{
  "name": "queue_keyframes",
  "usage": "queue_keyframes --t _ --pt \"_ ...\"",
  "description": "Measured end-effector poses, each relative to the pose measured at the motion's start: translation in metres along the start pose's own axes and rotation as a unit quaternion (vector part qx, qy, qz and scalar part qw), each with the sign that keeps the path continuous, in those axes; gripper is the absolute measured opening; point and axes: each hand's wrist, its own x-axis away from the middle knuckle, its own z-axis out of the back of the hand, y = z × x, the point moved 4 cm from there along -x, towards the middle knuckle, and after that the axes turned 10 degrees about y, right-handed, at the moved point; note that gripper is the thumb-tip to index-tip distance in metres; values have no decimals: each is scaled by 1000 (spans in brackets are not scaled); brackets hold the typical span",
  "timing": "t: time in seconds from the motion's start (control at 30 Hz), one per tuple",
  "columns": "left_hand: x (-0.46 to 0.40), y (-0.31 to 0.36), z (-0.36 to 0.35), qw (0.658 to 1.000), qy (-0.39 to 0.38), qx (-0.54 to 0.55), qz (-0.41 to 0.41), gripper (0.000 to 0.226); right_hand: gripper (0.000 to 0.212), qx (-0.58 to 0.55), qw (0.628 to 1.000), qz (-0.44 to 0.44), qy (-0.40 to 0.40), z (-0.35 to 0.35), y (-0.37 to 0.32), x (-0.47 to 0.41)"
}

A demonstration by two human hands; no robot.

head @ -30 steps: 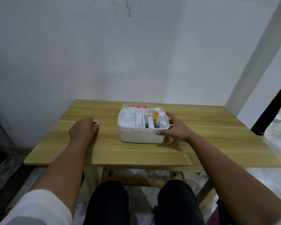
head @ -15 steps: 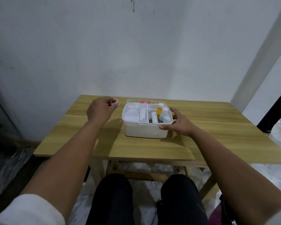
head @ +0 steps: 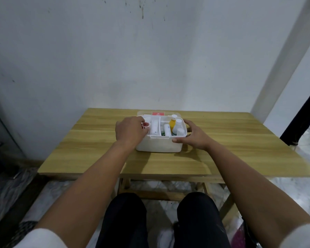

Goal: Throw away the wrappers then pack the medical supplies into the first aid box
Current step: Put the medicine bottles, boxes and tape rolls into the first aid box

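Left hand [head: 131, 130] is pinching a small roll at its fingertips; right hand [head: 195, 136] is cupping, thumb and fingers spread.
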Motion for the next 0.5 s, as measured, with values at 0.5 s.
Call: queue_keyframes --t 0.5 --pt "-22 -5 13 992 -71 63 85 32 130 23 1000 -7 15 7 -1 -5"
